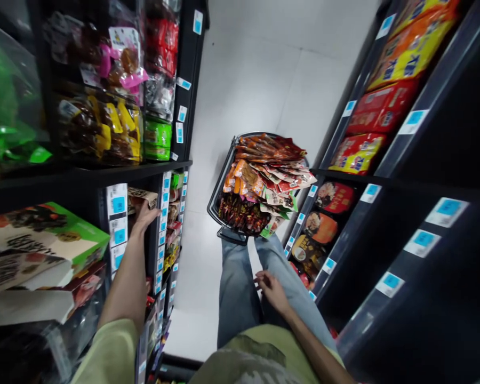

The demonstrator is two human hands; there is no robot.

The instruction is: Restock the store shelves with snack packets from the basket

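Note:
My left hand (143,220) reaches into the left shelf at a printed cardboard box (147,196). Its visible fingers are stretched and apart against the box front; the rest are hidden. My right hand (272,289) hangs over my jeans with loosely curled, parted fingers and nothing in it. Beyond my knees, on the floor, stands a black shopping basket (213,205) full of snack packets. Dark red packets (266,146) lie at its far side, orange packets (244,178) in the middle, dark chilli-patterned packets (240,213) nearest me, and cream-and-green packets (280,200) at the right.
Dark shelves flank the narrow aisle. A green-and-cream display box (44,234) lies on the near left shelf, under hanging yellow-and-brown packs (116,125). Red packs (384,106) and round-lidded tubs (320,224) fill part of the right shelving. Pale floor (256,69) runs ahead.

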